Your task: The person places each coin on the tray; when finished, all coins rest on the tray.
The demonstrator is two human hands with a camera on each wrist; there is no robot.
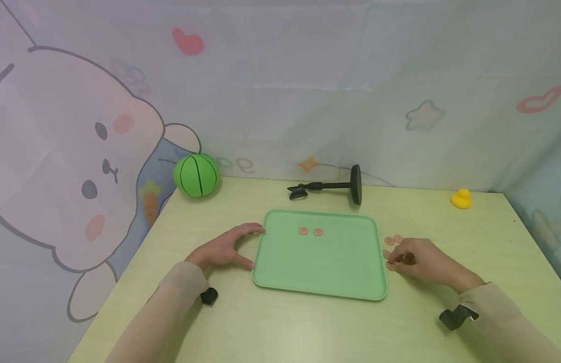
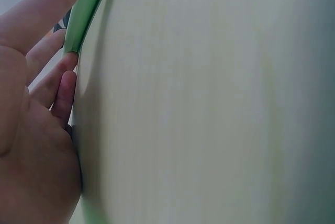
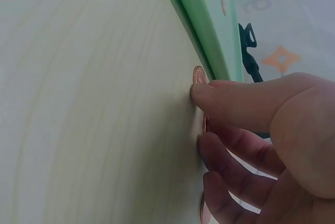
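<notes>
Nearest you are your own beige cuffs, the left sleeve [image 1: 158, 307] and the right sleeve [image 1: 507, 317], each with a small black device at the wrist. Beyond both hands rises the rabbit-printed backdrop [image 1: 271, 101], and under them spreads the pale wooden tabletop [image 1: 307, 327].

Between your hands lies the light-green rectangular tray [image 1: 326, 262]. Your left hand [image 1: 223, 248] is spread wide, thumb and fingertips at the tray's left rim. Your right hand [image 1: 428, 262] is off the opposite rim, its grip narrow: thumb and forefinger pinch a copper-coloured coin [image 3: 198, 75] just outside the tray. You cannot tell from these views whether that coin is clear of the wood.

Past the tray, farther from you than either hand, a black stand [image 1: 337, 185] with a round base lies on its side. Beyond your left hand sits a green toy basketball [image 1: 196, 175]; well beyond your right, a yellow rubber duck [image 1: 462, 199].

Smallest are the coins. Loose coins [image 1: 389, 241] lie close around your right fingertips, and two tray coins [image 1: 303, 231] rest side by side toward the tray's far edge, with its raised right rim standing between them and your grip.
</notes>
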